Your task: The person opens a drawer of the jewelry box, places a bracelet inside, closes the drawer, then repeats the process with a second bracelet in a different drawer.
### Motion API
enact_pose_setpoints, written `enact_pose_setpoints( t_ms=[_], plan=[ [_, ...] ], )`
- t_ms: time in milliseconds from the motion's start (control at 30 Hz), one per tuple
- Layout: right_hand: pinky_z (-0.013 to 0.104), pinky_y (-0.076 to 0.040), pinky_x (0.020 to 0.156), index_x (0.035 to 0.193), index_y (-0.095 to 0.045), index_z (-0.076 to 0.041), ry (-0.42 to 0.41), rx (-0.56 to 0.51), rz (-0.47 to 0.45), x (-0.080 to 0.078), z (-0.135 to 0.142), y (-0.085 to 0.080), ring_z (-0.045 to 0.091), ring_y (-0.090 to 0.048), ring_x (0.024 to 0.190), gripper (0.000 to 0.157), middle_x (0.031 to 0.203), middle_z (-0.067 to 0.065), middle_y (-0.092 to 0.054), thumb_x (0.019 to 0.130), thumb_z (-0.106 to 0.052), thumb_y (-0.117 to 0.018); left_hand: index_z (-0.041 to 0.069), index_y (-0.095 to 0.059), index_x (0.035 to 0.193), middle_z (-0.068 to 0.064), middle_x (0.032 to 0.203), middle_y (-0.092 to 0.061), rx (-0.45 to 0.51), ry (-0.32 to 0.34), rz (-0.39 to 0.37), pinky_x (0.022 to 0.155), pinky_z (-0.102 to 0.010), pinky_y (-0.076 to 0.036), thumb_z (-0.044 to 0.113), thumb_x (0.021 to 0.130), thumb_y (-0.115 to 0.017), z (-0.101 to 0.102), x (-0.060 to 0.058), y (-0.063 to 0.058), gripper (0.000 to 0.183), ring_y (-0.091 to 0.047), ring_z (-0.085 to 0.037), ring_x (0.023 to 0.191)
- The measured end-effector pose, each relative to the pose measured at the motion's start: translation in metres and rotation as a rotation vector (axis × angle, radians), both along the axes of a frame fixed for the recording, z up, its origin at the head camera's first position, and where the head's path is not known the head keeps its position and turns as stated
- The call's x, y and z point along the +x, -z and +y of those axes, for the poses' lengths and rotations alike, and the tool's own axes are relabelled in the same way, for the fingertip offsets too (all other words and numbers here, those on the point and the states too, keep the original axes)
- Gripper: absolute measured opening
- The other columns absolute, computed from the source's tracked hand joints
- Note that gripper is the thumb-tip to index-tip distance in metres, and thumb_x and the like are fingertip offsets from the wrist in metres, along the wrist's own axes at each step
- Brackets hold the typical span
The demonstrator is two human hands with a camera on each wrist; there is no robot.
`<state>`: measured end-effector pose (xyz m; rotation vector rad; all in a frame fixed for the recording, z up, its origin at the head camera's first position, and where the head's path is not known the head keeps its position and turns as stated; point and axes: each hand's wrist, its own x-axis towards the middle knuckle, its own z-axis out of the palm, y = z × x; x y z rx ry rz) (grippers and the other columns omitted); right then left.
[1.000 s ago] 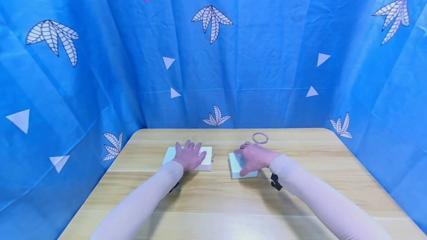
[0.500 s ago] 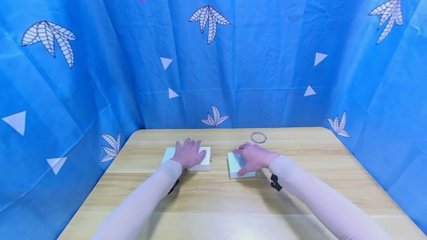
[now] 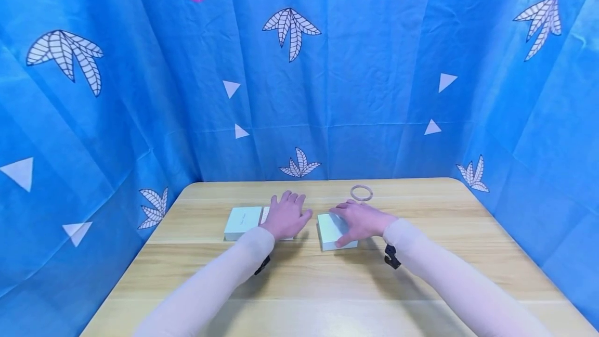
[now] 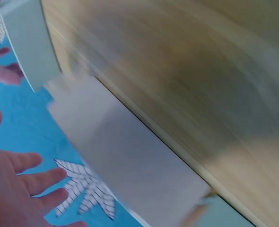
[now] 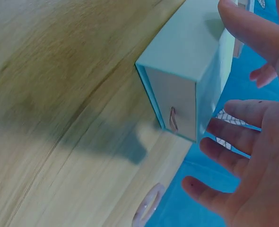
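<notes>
Two mint drawer boxes lie on the wooden table. From the left box (image 3: 243,220) a whitish drawer (image 4: 130,146) sticks out to the right. My left hand (image 3: 284,218) is over that drawer, its fingers spread and holding nothing, and it hides most of the drawer in the head view. Thumb on the near edge and fingers across the top toward the far edge, my right hand (image 3: 362,221) holds the right box (image 3: 329,230). A small ribbon loop (image 5: 173,119) hangs on this box's pale end, seen in the right wrist view.
A pale pinkish ring, like a bangle (image 3: 361,193), lies behind the right hand near the table's back edge. Blue patterned curtains (image 3: 374,92) close off the back and both sides. The wooden table (image 3: 299,285) stretches toward the front.
My left hand has moved right, from over the left box's join with its drawer to over the drawer, uncovering the mint part. My right hand stays at its box.
</notes>
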<state>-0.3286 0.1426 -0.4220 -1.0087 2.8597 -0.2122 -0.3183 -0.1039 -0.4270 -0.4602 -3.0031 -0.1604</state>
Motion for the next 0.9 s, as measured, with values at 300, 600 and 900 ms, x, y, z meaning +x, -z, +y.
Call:
enact_pose_setpoints(
  t_ms=[300,600,900],
  plan=[
    [0.051,-0.049,0.103,0.147,-0.051,-0.008,-0.008,-0.065,0.003,0.002,0.017,-0.005,0.032,-0.056,0.128,0.094,0.147,0.014,-0.054,0.073,-0.055,-0.084,0.011,-0.038,0.155,-0.013,0.157,-0.041,0.007,0.025,-0.029,0.119,-0.06,-0.024,0.059,0.103,-0.026,0.032,0.008,0.003,0.072,-0.029,-0.036,0.15],
    [0.058,-0.039,0.112,0.15,-0.047,-0.008,0.013,-0.071,-0.028,0.005,0.035,-0.003,0.04,-0.045,0.14,0.096,0.153,0.017,-0.047,0.074,-0.053,-0.084,0.01,-0.035,0.157,-0.015,0.162,-0.034,-0.007,-0.001,-0.08,0.12,-0.058,-0.025,0.062,0.102,-0.029,0.056,0.009,0.011,0.075,-0.024,-0.036,0.152],
    [0.058,-0.037,0.113,0.153,-0.042,-0.007,0.037,-0.096,-0.095,0.008,0.049,0.0,0.041,-0.044,0.14,0.103,0.155,0.02,-0.043,0.067,-0.04,-0.09,0.006,-0.034,0.156,-0.017,0.16,-0.036,-0.01,-0.014,-0.088,0.117,-0.055,-0.032,0.061,0.101,-0.029,0.071,0.004,0.031,0.078,-0.029,-0.035,0.15]
  ],
)
